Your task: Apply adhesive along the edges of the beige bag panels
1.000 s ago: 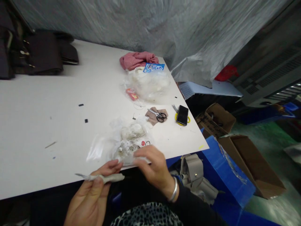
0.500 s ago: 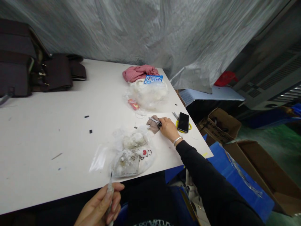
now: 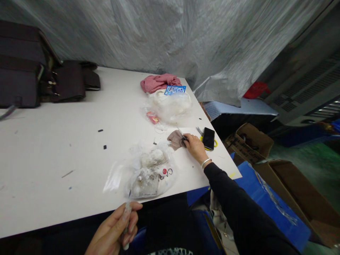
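Observation:
My left hand [image 3: 117,228], below the table's front edge, is closed round a slim pointed tool [image 3: 127,209] with a whitish wrapped handle. Its thin dark tip points up toward the table. Out on the right of the table, my right hand [image 3: 196,146] has its fingers closed on the dark handles of small scissors [image 3: 183,137], whose blades point away. Under them lies a brownish-grey cloth piece [image 3: 175,139]. Between the hands rests a clear plastic bag [image 3: 167,184] with dusty whitish lumps inside. Just beyond my right hand, a black phone [image 3: 208,138] lies on yellow-handled scissors [image 3: 215,143].
Dark brown bags [image 3: 70,83] stand at the far left of the white table [image 3: 53,141]. A pink cloth [image 3: 159,83] and a crumpled plastic bag [image 3: 172,108] lie at the back. Small dark scraps [image 3: 105,147] are scattered about. Cardboard boxes [image 3: 249,143] stand right of the table.
My right hand has shifted slightly to the right, and the scissors' blades have swung from pointing left to pointing more away from me. My left hand keeps the pointed tool, moved slightly.

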{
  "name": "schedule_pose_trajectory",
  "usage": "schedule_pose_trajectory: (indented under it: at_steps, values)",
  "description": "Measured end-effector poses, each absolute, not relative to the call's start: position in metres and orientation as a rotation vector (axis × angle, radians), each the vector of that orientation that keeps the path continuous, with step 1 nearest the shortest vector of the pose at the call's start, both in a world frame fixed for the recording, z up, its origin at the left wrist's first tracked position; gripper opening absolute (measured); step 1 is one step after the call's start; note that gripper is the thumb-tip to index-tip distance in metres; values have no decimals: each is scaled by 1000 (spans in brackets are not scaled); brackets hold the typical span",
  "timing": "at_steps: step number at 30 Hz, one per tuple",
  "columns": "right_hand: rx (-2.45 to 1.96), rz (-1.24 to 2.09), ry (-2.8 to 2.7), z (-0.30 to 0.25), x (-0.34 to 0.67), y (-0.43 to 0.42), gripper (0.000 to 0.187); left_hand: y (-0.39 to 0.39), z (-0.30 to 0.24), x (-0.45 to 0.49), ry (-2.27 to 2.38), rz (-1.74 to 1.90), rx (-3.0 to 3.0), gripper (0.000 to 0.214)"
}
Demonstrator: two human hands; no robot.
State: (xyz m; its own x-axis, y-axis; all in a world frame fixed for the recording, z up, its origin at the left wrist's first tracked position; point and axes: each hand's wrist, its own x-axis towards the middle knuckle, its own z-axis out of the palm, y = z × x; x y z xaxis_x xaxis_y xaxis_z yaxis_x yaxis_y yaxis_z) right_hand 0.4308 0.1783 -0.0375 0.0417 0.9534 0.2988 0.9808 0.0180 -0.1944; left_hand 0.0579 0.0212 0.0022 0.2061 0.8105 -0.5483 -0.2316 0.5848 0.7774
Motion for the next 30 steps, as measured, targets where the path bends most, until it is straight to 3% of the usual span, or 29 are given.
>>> schedule_pose_trajectory:
  at_steps: [7,11,15,30]
  values:
    - [-1731,-12,-1677,-41,447,154,47,26,23,64,918,832,557,29]
    - [-1391,545,-1260,-49,447,151,39,26,26,65,879,861,533,25]
    - [-1186,865,-992,-46,435,135,50,20,26,64,889,878,502,24]
    - [-1190,883,-819,-66,411,56,62,10,31,84,909,857,548,18]
